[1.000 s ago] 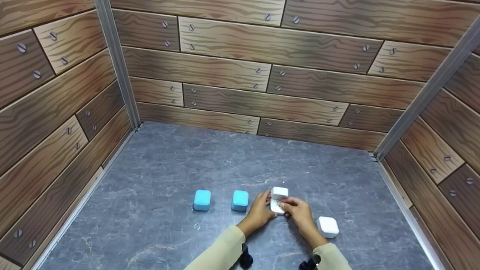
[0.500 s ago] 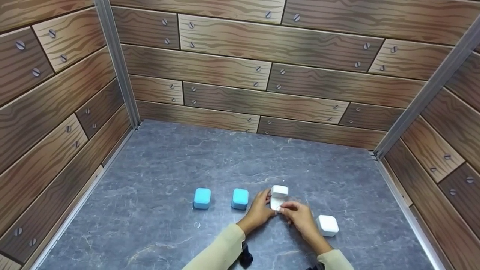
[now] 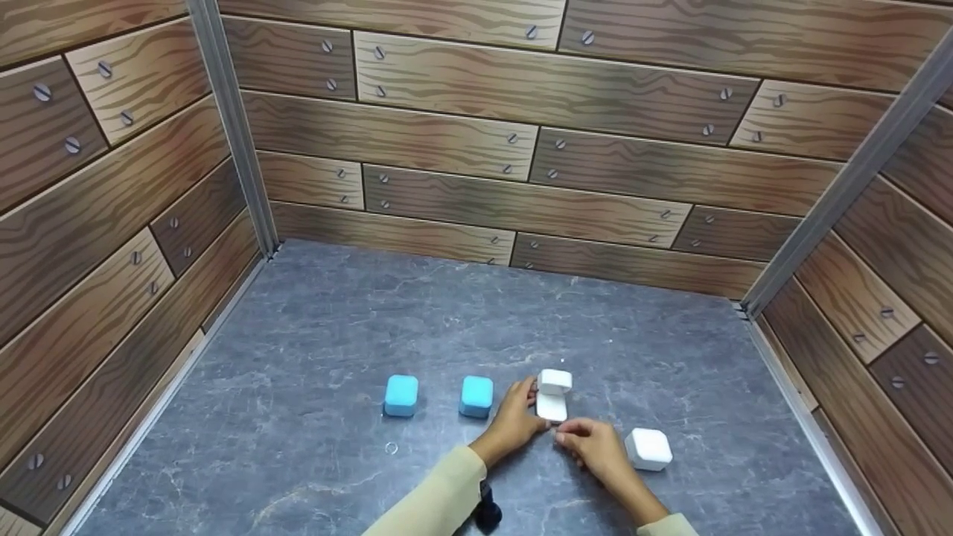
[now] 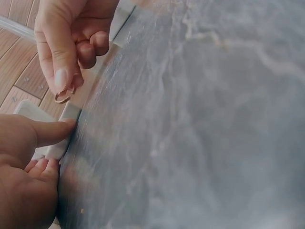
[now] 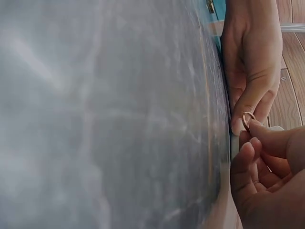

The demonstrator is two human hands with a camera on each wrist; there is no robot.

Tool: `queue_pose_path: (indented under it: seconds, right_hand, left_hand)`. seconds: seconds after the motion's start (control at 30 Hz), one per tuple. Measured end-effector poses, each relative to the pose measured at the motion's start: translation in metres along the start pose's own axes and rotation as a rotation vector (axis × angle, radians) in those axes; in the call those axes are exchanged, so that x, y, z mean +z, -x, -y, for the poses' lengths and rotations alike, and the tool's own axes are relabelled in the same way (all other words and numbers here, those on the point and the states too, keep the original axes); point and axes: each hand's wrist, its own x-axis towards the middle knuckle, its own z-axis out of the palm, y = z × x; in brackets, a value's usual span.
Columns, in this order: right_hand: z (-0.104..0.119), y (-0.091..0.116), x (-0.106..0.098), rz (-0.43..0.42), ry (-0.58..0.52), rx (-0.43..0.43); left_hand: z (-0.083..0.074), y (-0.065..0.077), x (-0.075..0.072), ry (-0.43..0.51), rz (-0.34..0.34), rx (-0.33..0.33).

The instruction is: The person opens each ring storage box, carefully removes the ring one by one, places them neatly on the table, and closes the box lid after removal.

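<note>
In the head view an open white ring box (image 3: 552, 408) stands on the tabletop with its lid raised. My left hand (image 3: 514, 418) grips it from the left. The left wrist view has the thumb (image 4: 56, 132) along the near side of the box and the other fingers curled at its lower side. My right hand (image 3: 595, 447) is just in front of the box, toward me. Between its thumb and fingertips it pinches a thin gold-toned ring (image 4: 62, 98), held up close to the box. That ring (image 5: 247, 119) overlaps the left thumb in the right wrist view.
Two closed blue boxes (image 3: 402, 395) stand in a row left of my left hand. A closed white box (image 3: 649, 450) sits right beside my right wrist. Another ring (image 3: 391, 448) lies on the dark marbled tabletop (image 3: 357, 327). Wood-patterned walls (image 3: 447, 134) enclose the back and sides.
My right hand has drawn back from inside the open box toward me, bringing the ring out with it. The left hand keeps its hold on the box.
</note>
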Motion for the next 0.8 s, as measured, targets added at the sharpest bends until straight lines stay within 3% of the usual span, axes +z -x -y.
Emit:
queue_pose_path:
  seconds: [0.37, 0.63, 0.8]
  right_hand:
    - [-0.002, 0.011, 0.002, 0.063, 0.094, -0.057]
    - [-0.002, 0.018, 0.003, 0.099, 0.152, -0.063]
    - [0.0, 0.018, 0.002, 0.095, 0.208, -0.114]
  left_hand:
    - [0.0, 0.002, 0.002, -0.014, 0.006, -0.036]
    - [0.0, 0.002, 0.002, -0.012, 0.0, -0.033]
    - [-0.001, 0.001, 0.002, -0.031, -0.008, -0.015]
